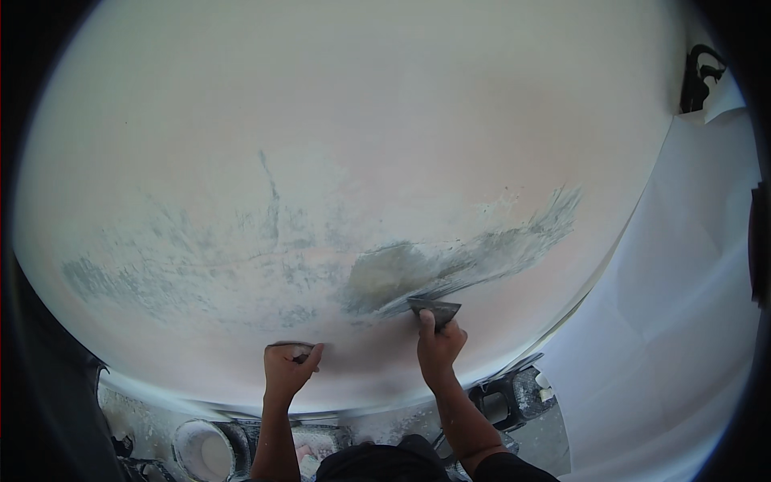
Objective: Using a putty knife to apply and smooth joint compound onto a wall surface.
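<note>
My right hand (438, 352) grips a dark, wide-bladed putty knife (437, 312), its blade at the lower edge of a fresh grey smear of filler (482, 257). That smear lies on a large, curved, pale pinkish-white panel (385, 104). Left of the blade, a thicker, brownish-grey patch of filler (389, 277) shows. My left hand (289, 371) is closed round a thin, dark-edged tool (303, 356), low in front of the panel. Most of that tool is hidden by the fingers, so its kind is unclear. Thinner grey streaks (177, 257) run across the panel's left half.
A whitish-coated bucket (210, 451) stands on the spattered floor at lower left. Black, white-spotted objects (514, 398) lie below the panel at lower right. A white sheet (642, 321) hangs along the right side, with a black looped part (700, 79) above it.
</note>
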### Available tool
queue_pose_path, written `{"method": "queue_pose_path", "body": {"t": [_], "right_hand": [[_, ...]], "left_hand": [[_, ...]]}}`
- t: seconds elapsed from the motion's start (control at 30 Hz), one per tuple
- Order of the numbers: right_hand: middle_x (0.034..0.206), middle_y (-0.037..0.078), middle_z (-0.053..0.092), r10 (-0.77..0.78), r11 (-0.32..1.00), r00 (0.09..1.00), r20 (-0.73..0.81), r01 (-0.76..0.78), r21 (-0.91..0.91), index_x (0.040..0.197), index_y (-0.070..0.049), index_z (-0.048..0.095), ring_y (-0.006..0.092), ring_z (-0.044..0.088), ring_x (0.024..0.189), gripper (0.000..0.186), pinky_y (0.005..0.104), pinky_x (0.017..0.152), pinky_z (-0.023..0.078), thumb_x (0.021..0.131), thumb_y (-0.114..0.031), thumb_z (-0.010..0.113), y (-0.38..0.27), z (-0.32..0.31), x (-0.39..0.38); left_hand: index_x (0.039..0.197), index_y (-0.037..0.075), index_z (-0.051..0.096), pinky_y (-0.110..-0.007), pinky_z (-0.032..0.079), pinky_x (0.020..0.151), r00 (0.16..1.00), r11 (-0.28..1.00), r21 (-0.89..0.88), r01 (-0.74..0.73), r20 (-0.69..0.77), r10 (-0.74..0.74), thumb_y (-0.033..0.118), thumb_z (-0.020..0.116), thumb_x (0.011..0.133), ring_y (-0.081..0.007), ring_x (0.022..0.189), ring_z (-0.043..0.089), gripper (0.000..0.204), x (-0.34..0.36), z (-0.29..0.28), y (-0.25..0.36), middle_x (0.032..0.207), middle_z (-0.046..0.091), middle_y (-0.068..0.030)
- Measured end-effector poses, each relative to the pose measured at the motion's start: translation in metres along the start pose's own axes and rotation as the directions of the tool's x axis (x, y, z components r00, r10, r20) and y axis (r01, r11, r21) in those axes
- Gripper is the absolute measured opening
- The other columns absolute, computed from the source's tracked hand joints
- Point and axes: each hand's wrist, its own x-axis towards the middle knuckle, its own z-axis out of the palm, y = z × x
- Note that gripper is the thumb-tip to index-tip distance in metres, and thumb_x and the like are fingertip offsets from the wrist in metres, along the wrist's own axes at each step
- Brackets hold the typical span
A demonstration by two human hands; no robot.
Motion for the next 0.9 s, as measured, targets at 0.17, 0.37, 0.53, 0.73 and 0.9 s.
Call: {"method": "queue_pose_path", "body": {"t": [0.17,0.37,0.53,0.73,0.9], "right_hand": [[0.066,0.01,0.068,-0.111,0.993,0.993,0.049,0.113,-0.03,0.082,0.003,0.067,0.0111,0.061,0.059,0.022,0.0261,0.058,0.048,0.084,-0.018,0.072,-0.009,-0.006,0.009],[0.062,0.009,0.065,-0.129,0.988,0.987,0.095,0.136,-0.071,0.081,0.004,0.067,0.0082,0.057,0.057,0.021,0.0255,0.055,0.046,0.084,-0.016,0.072,-0.014,-0.001,0.001],[0.06,0.006,0.063,-0.121,0.989,0.988,0.098,0.129,-0.079,0.08,0.003,0.068,0.0076,0.053,0.054,0.022,0.0264,0.053,0.045,0.085,-0.018,0.072,-0.008,0.001,-0.004],[0.063,0.014,0.065,-0.048,0.996,0.999,0.018,0.047,0.076,0.08,0.002,0.068,0.0185,0.065,0.056,0.027,0.0307,0.055,0.05,0.085,-0.024,0.073,-0.012,-0.003,0.007],[0.062,0.012,0.065,-0.077,0.997,0.996,0.055,0.077,-0.006,0.079,0.003,0.068,0.0162,0.062,0.053,0.022,0.0287,0.054,0.047,0.085,-0.018,0.071,-0.024,-0.006,0.011]], "left_hand": [[0.069,-0.001,0.071,-0.023,0.048,0.047,0.999,1.0,0.011,0.022,0.027,-0.022,0.014,0.072,0.082,-0.012,0.046,0.063,0.021,-0.001,-0.002,0.002,0.054,0.065,-0.0064],[0.067,-0.001,0.071,-0.023,0.048,0.047,1.0,1.0,0.009,-0.003,0.004,0.003,0.014,0.072,0.083,-0.0119,0.046,0.063,0.022,0.0,-0.001,-0.002,0.054,0.065,-0.0068],[0.068,-0.001,0.071,-0.023,0.047,0.046,1.0,1.0,0.01,0.016,0.016,-0.016,0.014,0.072,0.083,-0.0114,0.045,0.062,0.021,0.0,-0.001,0.0,0.054,0.065,-0.0066],[0.069,-0.001,0.072,-0.022,0.045,0.045,1.0,1.0,-0.011,0.023,0.017,-0.023,0.015,0.072,0.083,-0.0097,0.043,0.059,0.021,0.001,-0.001,-0.001,0.053,0.064,-0.0056],[0.07,-0.002,0.072,-0.022,0.044,0.043,0.999,1.0,-0.002,0.026,0.042,-0.025,0.016,0.072,0.083,-0.009,0.042,0.057,0.022,0.001,-0.004,0.006,0.053,0.064,-0.0056]]}}
